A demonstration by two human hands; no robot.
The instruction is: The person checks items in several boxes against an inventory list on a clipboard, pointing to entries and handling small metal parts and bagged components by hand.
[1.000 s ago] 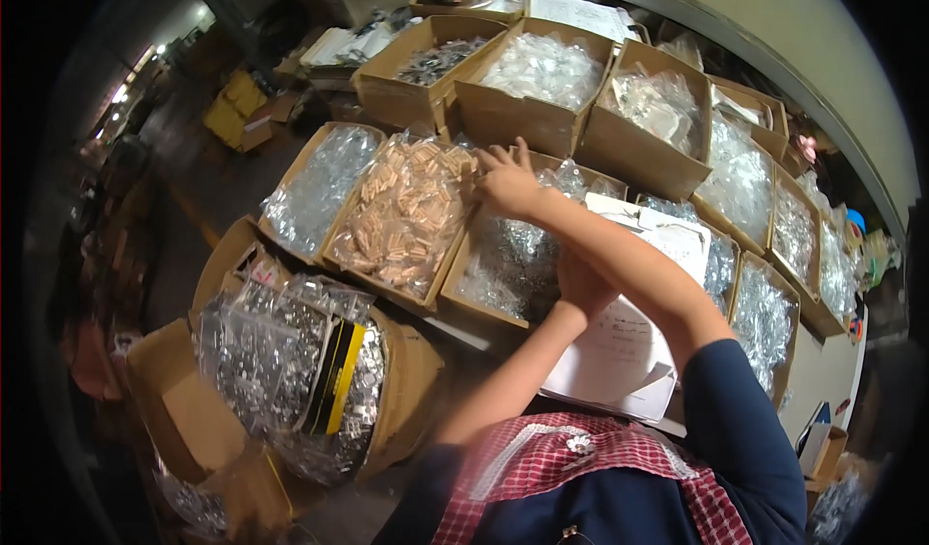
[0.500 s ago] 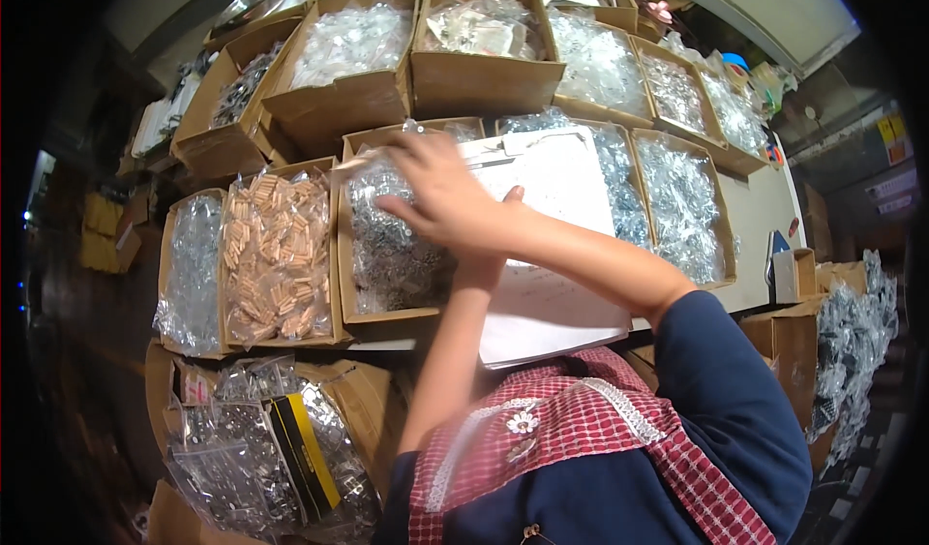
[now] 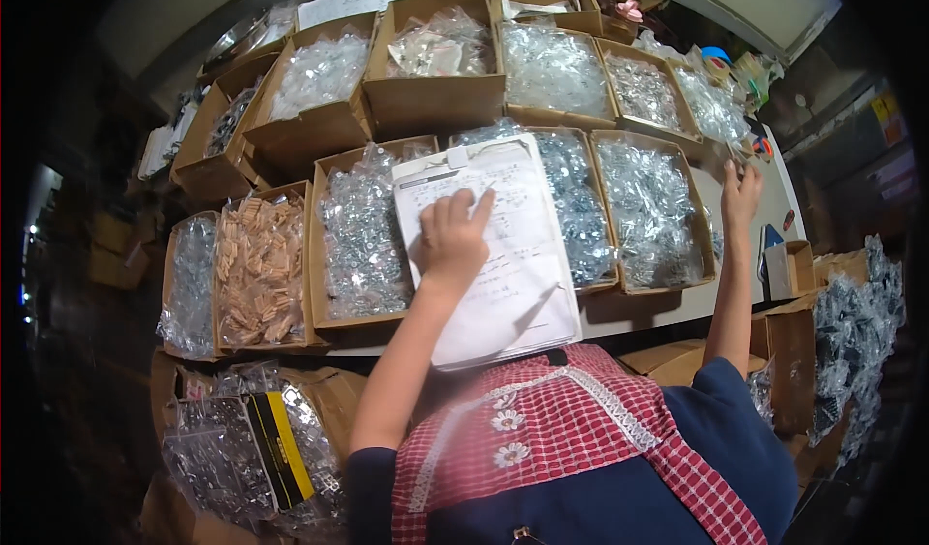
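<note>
My left hand (image 3: 455, 240) rests on a clipboard (image 3: 459, 157) with a stack of white handwritten sheets (image 3: 513, 298). Its index finger is stretched out onto the upper part of the page, and the other fingers are bent; nothing is held. My right hand (image 3: 741, 195) reaches out to the far right, fingers apart, at the near corner of a carton of clear bags (image 3: 714, 109). No held thing shows in it. Under the clipboard's left edge stands a carton of bagged small metal parts (image 3: 363, 240); bagged bluish metal parts (image 3: 578, 216) show to its right.
Bagged wooden dowels (image 3: 259, 264) fill a carton at the left. Another carton of bagged silvery parts (image 3: 650, 216) stands right of the clipboard. More cartons (image 3: 435, 105) line the back. Below left lie bagged metal fittings (image 3: 218, 458); at right hang grey plastic-wrapped pieces (image 3: 856, 342).
My right hand has swung from above the left-centre carton, across my left arm, to the far right. My left hand, hidden behind it before, now shows on the page. The view has shifted slightly.
</note>
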